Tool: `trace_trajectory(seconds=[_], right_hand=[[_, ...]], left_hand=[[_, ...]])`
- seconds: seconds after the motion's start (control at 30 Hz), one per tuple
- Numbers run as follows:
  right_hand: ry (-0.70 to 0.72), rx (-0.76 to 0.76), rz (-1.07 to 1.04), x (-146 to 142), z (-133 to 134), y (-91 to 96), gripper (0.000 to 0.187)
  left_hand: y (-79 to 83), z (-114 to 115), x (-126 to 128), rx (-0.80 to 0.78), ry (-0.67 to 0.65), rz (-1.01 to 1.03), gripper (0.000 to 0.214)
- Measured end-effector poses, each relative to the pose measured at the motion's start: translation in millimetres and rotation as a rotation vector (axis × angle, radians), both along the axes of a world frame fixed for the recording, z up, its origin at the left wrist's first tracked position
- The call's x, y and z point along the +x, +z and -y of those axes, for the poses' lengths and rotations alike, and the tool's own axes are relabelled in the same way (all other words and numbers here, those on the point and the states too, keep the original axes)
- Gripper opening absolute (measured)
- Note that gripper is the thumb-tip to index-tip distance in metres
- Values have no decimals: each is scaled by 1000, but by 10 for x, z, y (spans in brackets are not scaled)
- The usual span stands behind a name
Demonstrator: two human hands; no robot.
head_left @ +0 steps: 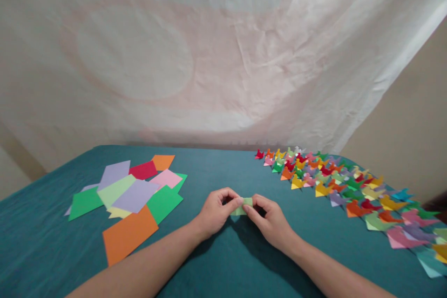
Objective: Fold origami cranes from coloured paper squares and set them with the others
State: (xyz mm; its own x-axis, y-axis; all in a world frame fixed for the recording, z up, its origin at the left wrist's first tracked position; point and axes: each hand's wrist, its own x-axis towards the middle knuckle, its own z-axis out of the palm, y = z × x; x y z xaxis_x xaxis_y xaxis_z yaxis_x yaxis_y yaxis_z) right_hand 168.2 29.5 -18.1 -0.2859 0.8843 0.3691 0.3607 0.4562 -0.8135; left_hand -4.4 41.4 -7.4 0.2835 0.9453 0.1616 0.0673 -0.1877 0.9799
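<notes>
One pale-green folded paper [243,206], pinched at both ends by fingers [234,202] of left hand [213,213] and right hand [271,222] just above the counter [216,167] (its folds mostly covered). Left: about a dozen overlapping flat sheets [131,195]. Right: several dozen folded figures [349,186], rows cut off at the edge.

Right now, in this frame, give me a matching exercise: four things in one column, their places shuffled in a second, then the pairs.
1 small green paper
2 flat paper sheets
3 folded paper figures
4 white cloth

A in rows on the right side of the table
B hanging behind the table
C pinched between the left hand and the right hand
D spread on the left side of the table

Pairs: 1-C, 2-D, 3-A, 4-B
</notes>
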Motion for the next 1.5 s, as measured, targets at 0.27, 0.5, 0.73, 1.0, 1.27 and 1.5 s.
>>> trace_trajectory(seconds=[0.27, 0.5, 0.73, 1.0, 1.27, 1.5], right_hand=[[7, -53, -20, 8, 10, 35, 29], [-28, -67, 12, 31, -2, -32, 31], [-5, -123, -5, 20, -19, -13, 31], [49, -216, -97, 79, -33, -18, 32], [39, -245, -192, 84, -66, -24, 35], [74, -195, -99, 51, -39, -16, 30]], left_hand=[[-16, -29, 3, -107, 56, 104, 29], [-8, -25, 8, -128, 64, 105, 29], [46, 0, 27, -179, 76, 150, 29], [-13, -66, -31, -234, 137, 219, 31], [14, -57, -26, -248, 146, 223, 33], [13, -49, -30, -182, 116, 128, 32]])
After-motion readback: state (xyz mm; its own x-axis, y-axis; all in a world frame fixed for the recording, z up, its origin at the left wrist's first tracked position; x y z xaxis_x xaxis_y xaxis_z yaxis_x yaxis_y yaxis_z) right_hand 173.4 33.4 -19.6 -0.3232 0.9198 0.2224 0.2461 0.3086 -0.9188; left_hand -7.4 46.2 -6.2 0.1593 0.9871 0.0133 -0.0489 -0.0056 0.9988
